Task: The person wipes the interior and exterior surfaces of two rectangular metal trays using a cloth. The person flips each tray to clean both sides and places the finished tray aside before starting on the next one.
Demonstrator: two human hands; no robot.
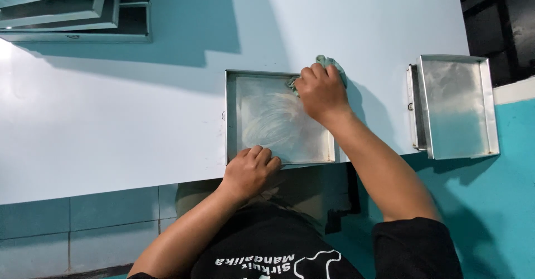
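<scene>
Pale blue counter (139, 117) is carrying the work, with teal tiling below its front edge. Right hand (322, 92) fingers are closing round a bunched greenish cloth (333, 64), pressing it into the far right corner of a shallow metal tray (278, 120) lying flat at the counter's near edge. Left hand (249, 170) is curling over the tray's near rim, steadying it. Wiping appears under way, smears showing mid-tray; the next pass calls for steady pressure. Similar trays are sitting at right (457, 106) and stacked far left (72, 11).

I see one tray (262, 124) on the counter (111, 117) at its near edge, two stacked trays (454, 106) to its right, more trays (72, 8) far left.
</scene>
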